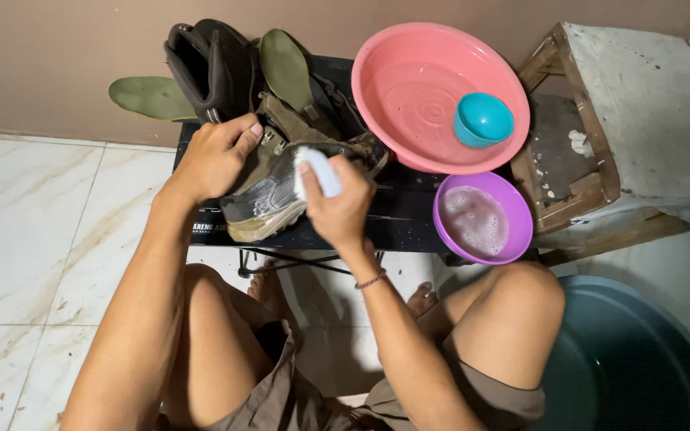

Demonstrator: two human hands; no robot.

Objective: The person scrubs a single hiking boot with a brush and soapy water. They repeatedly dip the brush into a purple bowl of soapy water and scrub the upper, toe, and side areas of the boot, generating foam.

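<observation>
- Muddy olive-brown lace-up boot is lying on its side on the black tabletop, toe end toward the person, its side covered in white soap foam.
- Left hand is resting on the boot's upper part, fingers curled over it and thumb pointing toward the laces, pinning the boot down.
- Right hand is gripping a small white brush; its fingers are wrapped tightly around the handle, and the brush end is touching the foamy side of the boot.
- Second dark boot is standing upright behind the first, against the wall, with two green insoles leaning beside it.
- Large pink plastic basin is sitting to the right of the boots, holding water and a small teal cup.
- Purple bowl of soapy water is sitting just in front of the basin.
- Weathered wooden stool is standing beside the basin.
</observation>
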